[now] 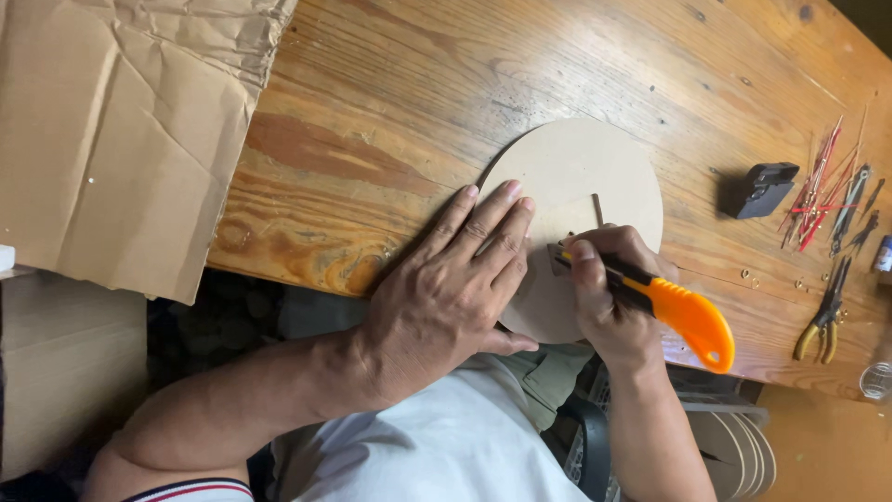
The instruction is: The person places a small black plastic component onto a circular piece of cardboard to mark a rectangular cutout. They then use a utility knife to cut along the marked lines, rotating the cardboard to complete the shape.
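Near the lower centre of the frame, the left hand (446,297) lies flat, fingers spread and gripping nothing, pressing down the round tan fibreboard disc (576,177). Just right of it, the right hand (609,297) has its fingers closed around an orange-handled utility knife (683,311), blade tip on the disc at centre frame.

Risk, as judged: the left fingertips sit just beside the blade; a slip toward them would cut them. The disc overhangs the near edge of the wooden worktop (390,112), so heavy pressure there could tip or shift it.

Farther off, at right of the frame, lie yellow-handled pliers (819,325), a small black block (762,188) and a scatter of red and metal hand tools (822,191). Creased brown cardboard (111,130) covers the upper left. Bare worktop lies beyond the disc, toward the top of the frame.
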